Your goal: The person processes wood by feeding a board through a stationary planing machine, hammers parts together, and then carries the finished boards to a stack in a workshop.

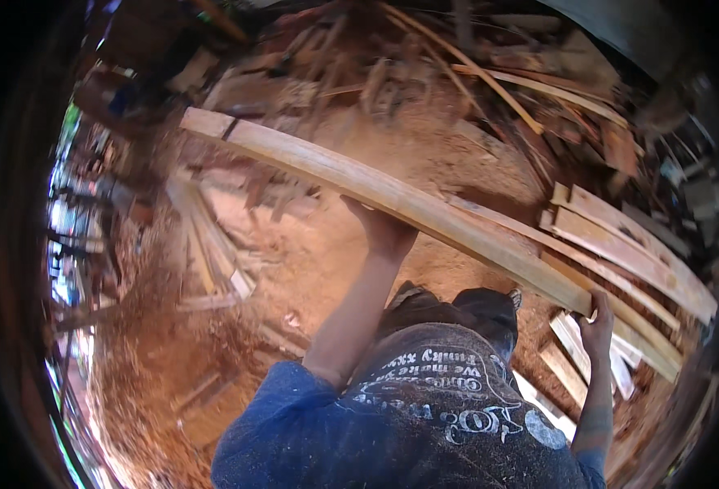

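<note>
A long, thick wooden plank (335, 169) slants across the view from the upper left to the lower right, with a dark mark across it near its far left end. My left hand (382, 230) is under the plank around its middle, supporting it from below, with most of the fingers hidden behind the wood. At the near right end my right hand (595, 322) grips the plank, its thumb showing at the edge. The plank is raised off the ground in front of my body.
Stacked boards (620, 240) lie on the right, close to the plank's near end. Short pale pieces (575, 359) are beside my right forearm. More strips (208, 240) rest on the reddish, dusty ground (310, 253) at left. Scrap wood (375, 77) is heaped at the back.
</note>
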{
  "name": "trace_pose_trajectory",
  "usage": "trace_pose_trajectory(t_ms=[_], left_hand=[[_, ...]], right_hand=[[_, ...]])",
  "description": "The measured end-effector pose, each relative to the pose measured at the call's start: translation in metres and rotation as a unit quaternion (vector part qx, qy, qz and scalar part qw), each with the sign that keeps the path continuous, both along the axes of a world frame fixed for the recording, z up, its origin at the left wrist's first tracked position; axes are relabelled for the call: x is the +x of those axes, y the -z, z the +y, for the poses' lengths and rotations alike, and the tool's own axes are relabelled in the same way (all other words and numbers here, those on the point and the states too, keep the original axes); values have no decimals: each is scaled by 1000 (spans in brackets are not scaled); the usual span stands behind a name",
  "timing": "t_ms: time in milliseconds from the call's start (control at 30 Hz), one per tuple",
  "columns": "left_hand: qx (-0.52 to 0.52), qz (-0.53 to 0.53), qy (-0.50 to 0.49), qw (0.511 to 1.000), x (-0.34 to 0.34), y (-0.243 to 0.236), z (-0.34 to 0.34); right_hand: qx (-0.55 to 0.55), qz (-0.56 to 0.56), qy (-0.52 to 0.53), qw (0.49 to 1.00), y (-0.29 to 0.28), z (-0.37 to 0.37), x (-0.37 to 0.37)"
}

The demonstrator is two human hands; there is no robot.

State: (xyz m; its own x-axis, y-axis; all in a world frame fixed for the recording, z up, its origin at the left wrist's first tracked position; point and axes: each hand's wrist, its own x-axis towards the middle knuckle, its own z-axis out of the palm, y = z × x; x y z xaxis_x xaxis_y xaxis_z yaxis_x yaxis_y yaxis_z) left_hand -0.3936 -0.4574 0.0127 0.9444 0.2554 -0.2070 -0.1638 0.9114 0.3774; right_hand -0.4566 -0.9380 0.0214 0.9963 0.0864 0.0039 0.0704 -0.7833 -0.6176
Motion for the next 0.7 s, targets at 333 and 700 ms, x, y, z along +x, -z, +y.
trace_pose_trajectory(t_ms=[333, 700], left_hand=[[221, -2, -326, 919, -27, -71, 181], [561, 167, -363, 725, 77, -135, 276]], right_hand=[[-56, -11, -244, 968, 31, 193, 146], [500, 120, -157, 843, -65, 337, 362]])
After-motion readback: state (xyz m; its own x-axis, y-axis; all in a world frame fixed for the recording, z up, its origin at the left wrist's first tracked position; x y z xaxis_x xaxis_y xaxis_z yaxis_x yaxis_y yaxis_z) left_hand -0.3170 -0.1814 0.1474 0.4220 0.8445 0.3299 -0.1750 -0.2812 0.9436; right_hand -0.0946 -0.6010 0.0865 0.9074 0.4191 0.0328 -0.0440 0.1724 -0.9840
